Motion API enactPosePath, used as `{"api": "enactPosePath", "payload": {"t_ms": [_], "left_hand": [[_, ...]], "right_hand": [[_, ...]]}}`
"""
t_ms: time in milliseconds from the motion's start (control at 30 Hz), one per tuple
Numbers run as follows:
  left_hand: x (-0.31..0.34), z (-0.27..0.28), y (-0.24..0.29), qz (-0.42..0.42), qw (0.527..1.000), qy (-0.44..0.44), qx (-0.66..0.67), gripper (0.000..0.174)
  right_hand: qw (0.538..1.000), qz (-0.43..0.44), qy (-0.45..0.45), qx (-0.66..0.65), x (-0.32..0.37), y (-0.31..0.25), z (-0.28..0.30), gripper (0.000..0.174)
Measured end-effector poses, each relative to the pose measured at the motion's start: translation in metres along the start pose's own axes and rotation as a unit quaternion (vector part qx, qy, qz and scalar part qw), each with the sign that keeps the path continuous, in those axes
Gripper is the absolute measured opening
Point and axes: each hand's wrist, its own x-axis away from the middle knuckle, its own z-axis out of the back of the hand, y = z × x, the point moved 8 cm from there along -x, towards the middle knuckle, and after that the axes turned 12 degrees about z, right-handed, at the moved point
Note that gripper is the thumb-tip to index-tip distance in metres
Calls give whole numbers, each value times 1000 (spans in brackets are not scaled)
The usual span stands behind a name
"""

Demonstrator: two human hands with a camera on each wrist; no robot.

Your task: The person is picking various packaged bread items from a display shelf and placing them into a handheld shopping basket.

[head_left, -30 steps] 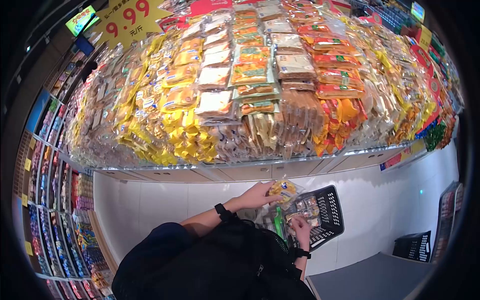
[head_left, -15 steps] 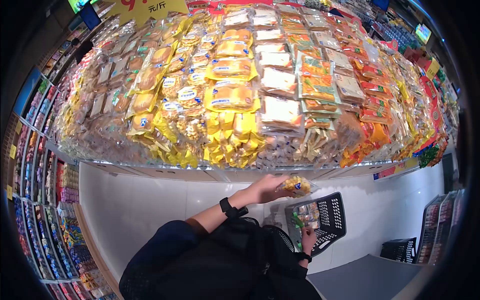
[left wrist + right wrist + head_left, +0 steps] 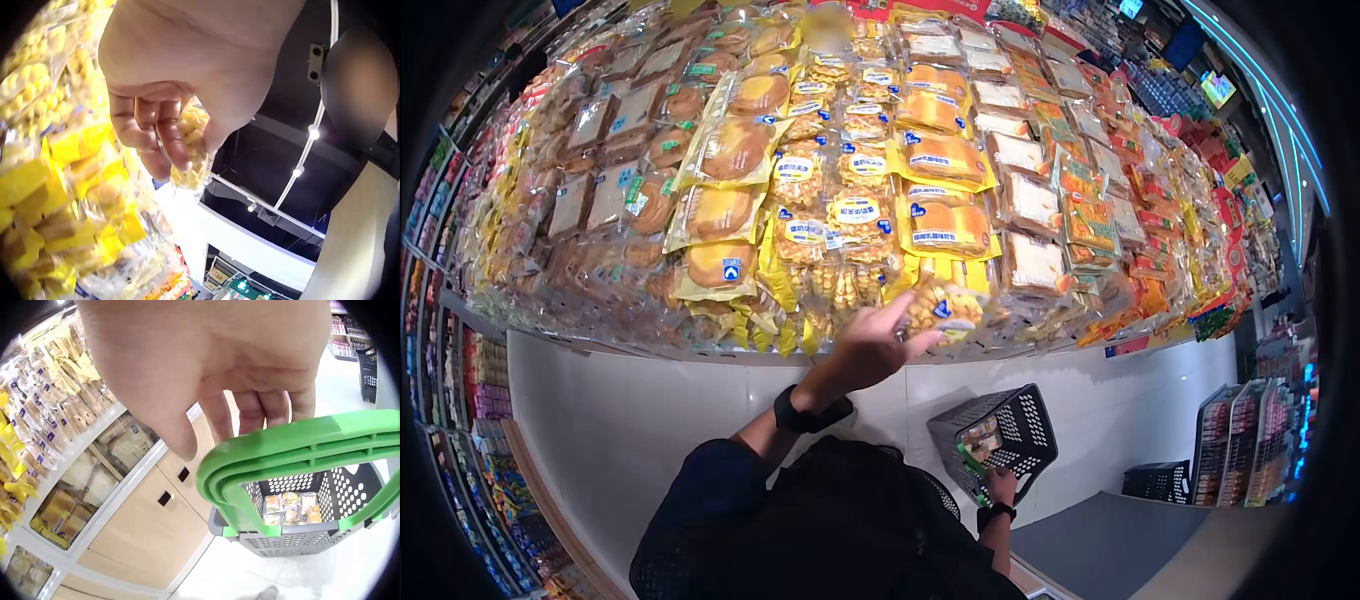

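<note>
My left hand (image 3: 878, 345) is raised at the front edge of the snack display (image 3: 830, 190) and pinches a small clear packet of yellow puffed snacks (image 3: 942, 308). In the left wrist view the fingers (image 3: 164, 134) and thumb curl round that packet (image 3: 190, 164), close to the yellow bags on the shelf. My right hand (image 3: 1001, 487) hangs low and grips the green handle (image 3: 300, 456) of a dark plastic basket (image 3: 1005, 430). Several snack packets (image 3: 287, 509) lie in the basket.
The sloping display holds many bagged breads and pastries, with wooden cabinet doors (image 3: 144, 519) below it. Shelves of goods (image 3: 460, 380) run along the left. Another dark basket (image 3: 1162, 482) stands on the white floor at the right, beside a rack (image 3: 1250, 440).
My left hand has lifted the yellow snack packet from just above the basket up to the display's front edge. The basket now hangs lower and farther from that hand.
</note>
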Motion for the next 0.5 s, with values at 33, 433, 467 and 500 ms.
{"api": "enactPosePath", "payload": {"t_ms": [33, 433, 467, 500], "left_hand": [[-5, 13, -2, 55, 998, -1, 19, 46], [-43, 183, -30, 173, 957, 144, -184, 42], [-45, 186, -31, 158, 954, 150, -206, 42], [-47, 188, -35, 164, 951, 148, -219, 47]], "right_hand": [[998, 18, 26, -50, 2, -7, 3, 35], [952, 222, -55, -204, -25, -231, 55, 33], [952, 225, -54, -201, -27, -239, 59, 33], [948, 262, -68, -168, -30, -254, 59, 33]]}}
